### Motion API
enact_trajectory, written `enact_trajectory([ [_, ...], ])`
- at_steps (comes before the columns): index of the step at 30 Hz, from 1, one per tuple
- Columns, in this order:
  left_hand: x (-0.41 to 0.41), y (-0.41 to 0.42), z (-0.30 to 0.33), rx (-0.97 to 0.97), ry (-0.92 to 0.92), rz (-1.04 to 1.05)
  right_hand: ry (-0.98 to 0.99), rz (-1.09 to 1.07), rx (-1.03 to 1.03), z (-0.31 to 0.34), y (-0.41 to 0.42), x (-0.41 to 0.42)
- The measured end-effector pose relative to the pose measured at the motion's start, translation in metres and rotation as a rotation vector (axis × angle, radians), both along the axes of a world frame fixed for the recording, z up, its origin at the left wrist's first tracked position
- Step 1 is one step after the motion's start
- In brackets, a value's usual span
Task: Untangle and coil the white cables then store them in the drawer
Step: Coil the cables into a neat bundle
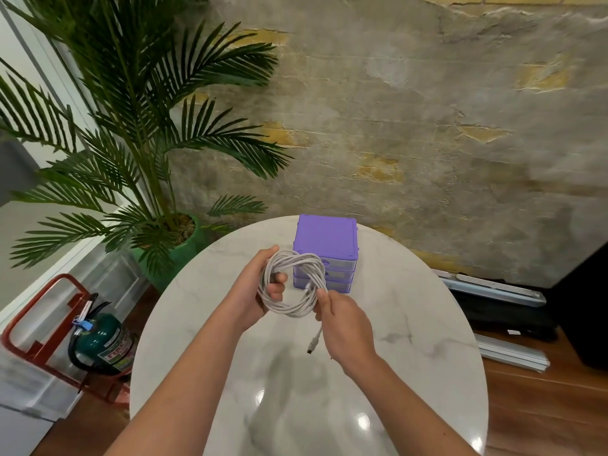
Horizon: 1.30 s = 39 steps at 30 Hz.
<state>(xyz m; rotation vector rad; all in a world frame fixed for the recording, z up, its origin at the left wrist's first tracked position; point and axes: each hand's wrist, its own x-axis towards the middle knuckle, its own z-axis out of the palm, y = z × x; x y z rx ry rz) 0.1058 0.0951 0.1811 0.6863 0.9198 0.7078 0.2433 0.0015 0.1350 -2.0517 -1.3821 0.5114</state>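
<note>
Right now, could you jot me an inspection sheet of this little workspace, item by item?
Surface: round white marble table, glossy.
Job's things: white cable coil held above the table; purple drawer unit behind it, drawers closed.
Clutter: nothing seen.
Hands: left hand grips the coil's left side; right hand pinches its right side.
Cables: loose end with plug dangles below the right hand.
Surroundings: potted palm and fire extinguisher on the left; metal rails on the floor on the right.
</note>
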Motion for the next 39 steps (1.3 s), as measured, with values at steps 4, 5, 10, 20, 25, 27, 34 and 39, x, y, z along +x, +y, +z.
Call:
enact_trajectory([
  [4, -0.005, 0.000, 0.008, 0.019, 0.082, -0.080, -0.119, 0.032, -0.016, 0.006, 0.001, 0.004],
  [5, -0.006, 0.002, 0.008, 0.024, 0.075, -0.090, -0.140, 0.042, -0.025, 0.008, 0.001, 0.004],
  [10, -0.003, 0.010, 0.002, 0.096, 0.139, -0.051, -0.178, 0.093, -0.089, 0.019, 0.002, 0.005],
  [20, 0.010, 0.005, -0.002, 0.298, 0.271, 0.154, -0.364, 0.062, -0.097, 0.028, 0.000, -0.001],
  [25, 0.004, 0.005, 0.000, 0.120, 0.072, 0.067, -0.359, 0.033, -0.105, 0.030, -0.001, -0.001],
  [27, 0.002, 0.005, 0.001, 0.046, -0.080, 0.037, -0.252, 0.024, -0.114, 0.030, -0.001, 0.001],
  [34, 0.002, 0.000, -0.004, 0.137, -0.136, 0.004, -0.179, 0.000, -0.029, 0.031, -0.002, 0.006],
  [39, 0.008, 0.001, -0.005, 0.378, 0.212, 0.080, -0.013, 0.021, 0.100, 0.034, -0.006, 0.000],
])
